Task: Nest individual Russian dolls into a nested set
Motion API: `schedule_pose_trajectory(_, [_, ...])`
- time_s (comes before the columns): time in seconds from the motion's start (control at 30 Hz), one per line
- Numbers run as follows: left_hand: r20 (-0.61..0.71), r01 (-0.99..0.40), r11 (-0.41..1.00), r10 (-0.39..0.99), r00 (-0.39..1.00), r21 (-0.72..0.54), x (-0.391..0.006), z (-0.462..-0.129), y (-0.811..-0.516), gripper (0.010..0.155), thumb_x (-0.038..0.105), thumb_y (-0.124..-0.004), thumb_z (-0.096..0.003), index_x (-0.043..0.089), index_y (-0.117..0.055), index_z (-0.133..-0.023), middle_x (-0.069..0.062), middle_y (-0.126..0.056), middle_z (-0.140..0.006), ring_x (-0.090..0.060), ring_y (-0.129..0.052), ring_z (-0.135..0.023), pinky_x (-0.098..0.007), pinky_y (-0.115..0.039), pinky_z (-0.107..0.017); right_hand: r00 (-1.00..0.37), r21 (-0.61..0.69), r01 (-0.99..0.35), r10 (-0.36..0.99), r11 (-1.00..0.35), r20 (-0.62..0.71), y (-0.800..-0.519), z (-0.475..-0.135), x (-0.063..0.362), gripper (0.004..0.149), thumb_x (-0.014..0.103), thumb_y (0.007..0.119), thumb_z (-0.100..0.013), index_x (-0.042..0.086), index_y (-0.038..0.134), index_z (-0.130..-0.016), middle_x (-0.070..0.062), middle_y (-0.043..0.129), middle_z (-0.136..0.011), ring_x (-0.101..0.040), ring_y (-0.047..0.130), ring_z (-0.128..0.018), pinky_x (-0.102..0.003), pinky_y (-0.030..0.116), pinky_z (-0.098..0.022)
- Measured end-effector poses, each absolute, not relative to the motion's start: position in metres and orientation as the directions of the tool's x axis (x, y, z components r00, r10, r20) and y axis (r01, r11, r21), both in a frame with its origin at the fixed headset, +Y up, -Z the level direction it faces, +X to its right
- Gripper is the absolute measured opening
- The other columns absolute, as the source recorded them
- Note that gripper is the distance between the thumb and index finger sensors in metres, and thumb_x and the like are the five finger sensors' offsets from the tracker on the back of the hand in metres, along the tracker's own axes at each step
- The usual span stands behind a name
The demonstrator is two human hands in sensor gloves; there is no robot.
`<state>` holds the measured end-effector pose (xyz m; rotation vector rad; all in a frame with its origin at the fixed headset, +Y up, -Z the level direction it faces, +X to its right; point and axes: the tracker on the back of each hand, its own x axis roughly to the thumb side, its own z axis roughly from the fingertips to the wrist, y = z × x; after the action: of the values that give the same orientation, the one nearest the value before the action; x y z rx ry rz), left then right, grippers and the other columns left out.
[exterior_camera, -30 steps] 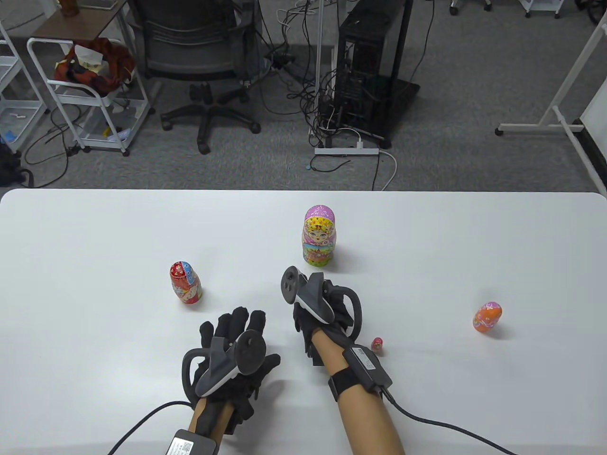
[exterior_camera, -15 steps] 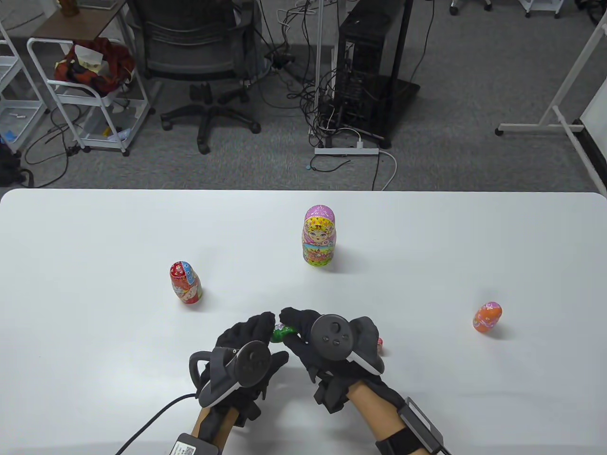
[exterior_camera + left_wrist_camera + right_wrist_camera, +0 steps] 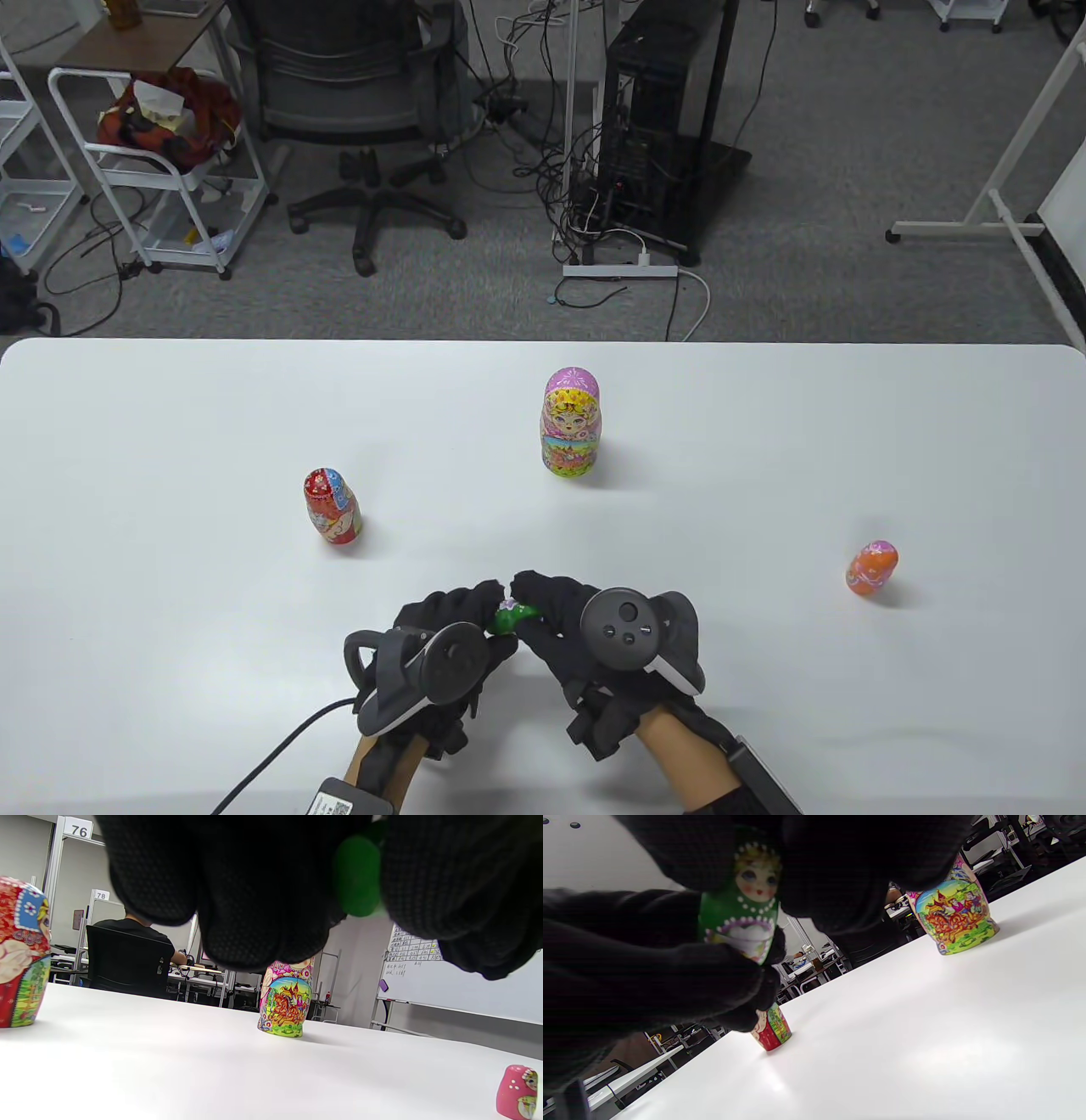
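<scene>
A small green doll [image 3: 507, 617] is held between both hands, above the table near its front. My left hand [image 3: 471, 607] grips it from the left and my right hand [image 3: 543, 598] from the right. In the right wrist view the green doll [image 3: 742, 912] faces the camera, upright, its top and base covered by fingers. In the left wrist view only a green patch of the doll [image 3: 358, 874] shows between the fingers. The big pink-yellow doll [image 3: 570, 422] stands behind the hands, the red doll [image 3: 332, 507] to the left, the orange doll [image 3: 871, 567] far right.
A tiny pink doll [image 3: 518, 1091] stands on the table to the right of the hands; the right hand hides it in the table view. The white table [image 3: 170, 424] is broad. Chairs, carts and cables lie on the floor beyond its far edge.
My right hand came back from near the big doll and turned over. Both hands closed on the green doll, then drew slightly toward the front edge. The tiny pink doll is now hidden.
</scene>
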<state>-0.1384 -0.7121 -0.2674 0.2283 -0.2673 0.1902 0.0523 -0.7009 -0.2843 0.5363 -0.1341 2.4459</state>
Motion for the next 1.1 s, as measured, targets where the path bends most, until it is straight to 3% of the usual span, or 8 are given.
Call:
schedule_pose_trajectory(0.3, [0.316, -0.204, 0.941, 0.113, 0.942, 0.27, -0.141, -0.266, -0.711, 0.069, 0.067, -0.085, -0.0335, 0.023, -0.085, -0.087, 0.003, -0.105, -0.071, -0.011, -0.107, -0.055, -0.04, -0.089, -0.052, -0.713, -0.006, -0.625, 0.567, -0.781, 0.412, -0.702, -0.281, 0.05, 0.053, 0.044, 0.078, -0.046, 0.023, 0.065, -0.093, -0.007, 0.086, -0.084, -0.022, 0.097, -0.061, -0.042, 0.082, -0.052])
schedule_pose_trajectory(0.7, [0.315, -0.223, 0.942, 0.138, 0.939, 0.251, -0.144, -0.268, -0.714, 0.069, 0.068, -0.085, -0.0327, 0.023, -0.089, -0.085, 0.003, -0.108, -0.066, -0.011, -0.11, -0.051, -0.039, -0.092, -0.049, -0.704, -0.023, -0.654, 0.597, -0.756, 0.385, -0.708, -0.28, 0.049, 0.053, 0.044, 0.079, -0.045, 0.022, 0.066, -0.092, -0.007, 0.088, -0.082, -0.021, 0.099, -0.059, -0.041, 0.084, -0.051])
schedule_pose_trajectory(0.8, [0.309, -0.255, 0.937, 0.176, 0.935, 0.239, -0.15, -0.27, -0.716, 0.07, 0.073, -0.081, -0.0321, 0.023, -0.094, -0.079, 0.004, -0.111, -0.059, -0.009, -0.111, -0.045, -0.037, -0.094, -0.046, -0.674, -0.004, -0.695, 0.65, -0.719, 0.35, -0.712, -0.281, 0.052, 0.054, 0.045, 0.078, -0.045, 0.02, 0.065, -0.092, -0.006, 0.088, -0.081, -0.02, 0.099, -0.058, -0.04, 0.085, -0.05])
schedule_pose_trajectory(0.93, [0.279, -0.291, 0.921, 0.217, 0.935, 0.259, -0.152, -0.269, -0.711, 0.069, 0.072, -0.083, -0.0321, 0.024, -0.092, -0.081, 0.004, -0.109, -0.063, -0.01, -0.11, -0.049, -0.038, -0.092, -0.048, -0.66, 0.006, -0.713, 0.674, -0.702, 0.332, -0.708, -0.283, 0.054, 0.053, 0.046, 0.077, -0.046, 0.023, 0.063, -0.092, -0.006, 0.086, -0.083, -0.022, 0.096, -0.061, -0.043, 0.082, -0.052])
schedule_pose_trajectory(1.0, [0.257, -0.308, 0.916, 0.242, 0.936, 0.258, -0.156, -0.27, -0.711, 0.069, 0.071, -0.083, -0.0329, 0.026, -0.088, -0.085, 0.004, -0.107, -0.068, -0.011, -0.108, -0.053, -0.039, -0.09, -0.051, -0.711, -0.015, -0.667, 0.631, -0.745, 0.309, -0.702, -0.282, 0.056, 0.052, 0.044, 0.077, -0.048, 0.025, 0.062, -0.094, -0.008, 0.082, -0.087, -0.025, 0.093, -0.064, -0.046, 0.077, -0.054])
schedule_pose_trajectory(1.1, [0.23, -0.291, 0.926, 0.237, 0.944, 0.241, -0.161, -0.274, -0.714, 0.068, 0.068, -0.084, -0.0338, 0.027, -0.085, -0.088, 0.003, -0.104, -0.074, -0.013, -0.106, -0.058, -0.041, -0.088, -0.053, -0.905, -0.034, -0.341, 0.318, -0.939, 0.283, -0.708, -0.284, 0.055, 0.051, 0.044, 0.078, -0.048, 0.025, 0.065, -0.094, -0.008, 0.083, -0.087, -0.026, 0.093, -0.064, -0.047, 0.078, -0.054])
